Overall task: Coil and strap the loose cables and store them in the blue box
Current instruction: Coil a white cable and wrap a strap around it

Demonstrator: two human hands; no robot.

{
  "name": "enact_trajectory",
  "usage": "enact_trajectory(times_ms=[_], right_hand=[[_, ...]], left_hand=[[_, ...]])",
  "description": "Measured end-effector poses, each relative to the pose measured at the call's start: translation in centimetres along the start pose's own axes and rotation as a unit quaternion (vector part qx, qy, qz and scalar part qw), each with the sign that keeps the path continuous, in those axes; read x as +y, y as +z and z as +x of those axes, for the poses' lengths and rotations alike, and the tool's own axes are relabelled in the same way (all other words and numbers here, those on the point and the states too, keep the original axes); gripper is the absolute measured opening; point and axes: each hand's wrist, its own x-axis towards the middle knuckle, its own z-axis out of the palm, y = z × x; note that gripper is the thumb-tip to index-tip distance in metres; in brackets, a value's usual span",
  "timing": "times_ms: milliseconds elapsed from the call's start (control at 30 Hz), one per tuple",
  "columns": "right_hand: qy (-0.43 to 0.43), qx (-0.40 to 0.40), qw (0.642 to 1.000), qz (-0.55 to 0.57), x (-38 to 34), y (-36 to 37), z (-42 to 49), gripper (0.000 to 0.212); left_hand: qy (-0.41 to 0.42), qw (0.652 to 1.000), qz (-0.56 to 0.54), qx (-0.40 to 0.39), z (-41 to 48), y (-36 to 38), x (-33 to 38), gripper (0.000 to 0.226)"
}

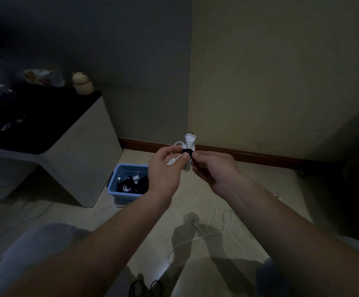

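Note:
A coiled white cable (pixel 188 140) with a two-pin plug sticking up is held in front of me, above the floor. My left hand (pixel 165 170) grips the coil from the left, thumb pressed near a black strap (pixel 187 151) wrapped round the coil. My right hand (pixel 212 168) pinches the strap's end from the right. The blue box (pixel 118 190) stands on the floor below and left of my hands, with several black coiled cables inside. A loose white cable (pixel 223 230) lies spread on the floor below my right arm.
A pale cabinet (pixel 82 151) with a dark top stands left of the box, with a small jar (pixel 82 83) and bags on it. Thin cables (pixel 24 213) trail on the floor at left. Black cable loops (pixel 146 288) lie at the bottom edge. The walls meet in a corner behind.

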Motion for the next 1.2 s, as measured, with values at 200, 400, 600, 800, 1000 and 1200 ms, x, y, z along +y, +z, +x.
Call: enact_trajectory(times_ms=[200,400,600,800,1000,1200], right_hand=[[0.001,0.017,0.998,-0.061,0.02,-0.37,0.02,0.007],[-0.017,0.019,0.998,-0.049,0.28,-0.16,0.01,0.006],[-0.042,0.000,0.998,-0.044,0.22,-0.23,0.32,0.020],[-0.054,-0.026,0.997,-0.042,0.46,-0.28,0.41,0.009],[-0.046,-0.022,0.998,-0.048,0.62,-0.28,0.64,0.011],[-0.052,-0.018,0.998,-0.034,0.40,-0.31,0.85,0.006]], left_hand=[[-0.010,0.999,0.023,-0.019,-0.16,-0.18,-0.06,0.018],[-0.019,0.999,0.043,-0.012,-0.19,-0.27,-0.35,0.016],[0.001,0.998,0.055,-0.019,-0.01,-0.39,-0.31,0.013],[0.022,0.997,0.073,-0.031,-0.02,-0.54,-0.24,0.014],[-0.011,0.996,0.084,-0.018,0.13,-0.62,-0.07,0.024],[0.017,0.996,0.081,-0.018,-0.06,-0.48,0.25,0.023]])
